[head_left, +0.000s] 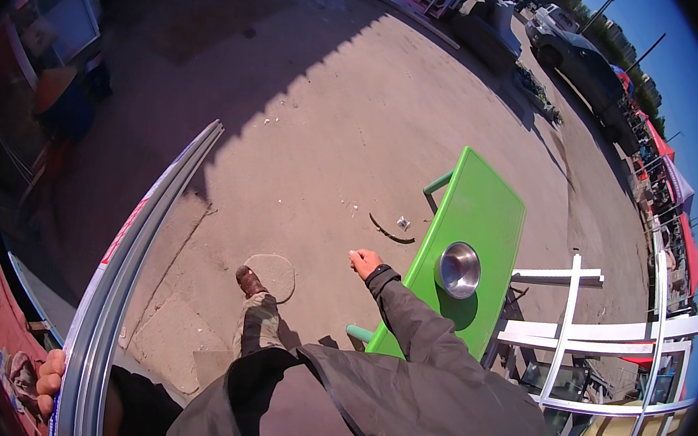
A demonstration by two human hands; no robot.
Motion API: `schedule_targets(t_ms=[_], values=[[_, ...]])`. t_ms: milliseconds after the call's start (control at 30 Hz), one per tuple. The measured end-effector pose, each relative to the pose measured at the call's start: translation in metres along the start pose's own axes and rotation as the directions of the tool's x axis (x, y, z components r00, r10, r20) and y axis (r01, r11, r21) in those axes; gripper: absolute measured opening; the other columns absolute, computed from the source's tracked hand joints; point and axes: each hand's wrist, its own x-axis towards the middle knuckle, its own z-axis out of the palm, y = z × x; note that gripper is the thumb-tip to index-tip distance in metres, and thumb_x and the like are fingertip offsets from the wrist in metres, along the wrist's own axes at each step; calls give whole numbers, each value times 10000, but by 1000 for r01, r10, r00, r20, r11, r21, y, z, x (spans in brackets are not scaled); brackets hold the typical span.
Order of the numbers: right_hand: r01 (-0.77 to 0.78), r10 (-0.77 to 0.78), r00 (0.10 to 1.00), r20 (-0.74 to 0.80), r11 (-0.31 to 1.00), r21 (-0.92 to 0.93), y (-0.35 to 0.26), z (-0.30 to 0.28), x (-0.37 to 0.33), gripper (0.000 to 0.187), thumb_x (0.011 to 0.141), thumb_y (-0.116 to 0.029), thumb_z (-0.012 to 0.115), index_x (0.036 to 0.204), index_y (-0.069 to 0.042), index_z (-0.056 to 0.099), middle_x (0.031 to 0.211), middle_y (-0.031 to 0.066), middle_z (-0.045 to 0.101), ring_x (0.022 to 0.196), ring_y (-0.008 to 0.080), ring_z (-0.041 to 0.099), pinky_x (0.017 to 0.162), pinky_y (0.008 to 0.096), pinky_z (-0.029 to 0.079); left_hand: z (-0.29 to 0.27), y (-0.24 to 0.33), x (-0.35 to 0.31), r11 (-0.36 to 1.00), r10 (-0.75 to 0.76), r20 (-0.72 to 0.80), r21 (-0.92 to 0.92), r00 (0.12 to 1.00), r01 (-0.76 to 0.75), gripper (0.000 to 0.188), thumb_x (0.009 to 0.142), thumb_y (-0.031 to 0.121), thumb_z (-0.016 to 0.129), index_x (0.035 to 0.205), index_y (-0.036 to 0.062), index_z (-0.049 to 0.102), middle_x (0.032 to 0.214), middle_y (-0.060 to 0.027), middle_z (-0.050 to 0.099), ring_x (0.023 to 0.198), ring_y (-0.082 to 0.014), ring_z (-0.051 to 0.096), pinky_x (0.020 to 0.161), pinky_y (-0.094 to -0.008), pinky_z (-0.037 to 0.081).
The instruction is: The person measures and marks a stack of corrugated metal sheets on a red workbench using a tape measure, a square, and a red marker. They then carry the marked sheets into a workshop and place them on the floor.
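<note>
At the lower left, my left hand is closed round the near end of a long grey channelled profile bundle. Printed protective film covers its outer side, and its far end reaches forward over the ground. My right arm, in a dark jacket sleeve, stretches forward. At its end my right hand is curled into a loose fist, with nothing showing in it. Just right of that hand stands a bright green table, apart from it. A shiny metal bowl sits upright on the table.
White frames stand right of the table. A dark curved strip lies on the concrete ground before it. A blue bucket is at the left, by a doorway. Parked vehicles and red canopies line the far right.
</note>
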Motion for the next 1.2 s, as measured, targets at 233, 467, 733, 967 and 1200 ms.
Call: schedule_targets(t_ms=[233,467,733,967,1200], values=[[-47,65,992,109,987,-153,-74,38,156,425,929,-400,556,848,2,664,715,73,658,659,167,607,649,329,497,-84,-148,193,996,84,-118,-27,989,-88,365,876,221,665,1187,57,569,1183,-95,587,1187,-222,526,1084,-387,365],[-361,353,924,147,932,33,-136,43,269,418,922,-374,585,925,37,664,752,126,674,644,201,637,621,355,521,-171,-240,384,815,222,66,535,973,-222,488,903,322,643,1293,80,475,1145,-68,558,1110,-211,549,971,-376,443],[-381,445,853,271,887,-260,-243,56,454,511,919,-461,492,934,7,698,768,163,696,672,248,665,650,386,525,-278,-401,581,426,292,267,824,919,-374,665,851,286,737,1390,112,389,1202,-94,537,1144,-240,558,924,-400,510],[-312,280,938,202,940,142,-477,60,796,366,958,-350,533,873,-6,624,677,56,612,533,138,561,465,283,416,-376,-475,729,258,355,168,928,920,-269,724,802,353,783,1351,77,402,1104,-64,527,1079,-186,561,903,-351,506],[-135,117,989,95,969,206,-702,112,1025,343,966,-321,562,897,5,643,759,45,637,667,111,603,587,264,496,-524,-589,898,259,227,145,944,963,-203,691,857,269,735,1412,127,350,1251,-64,504,1204,-221,524,1044,-411,445]])
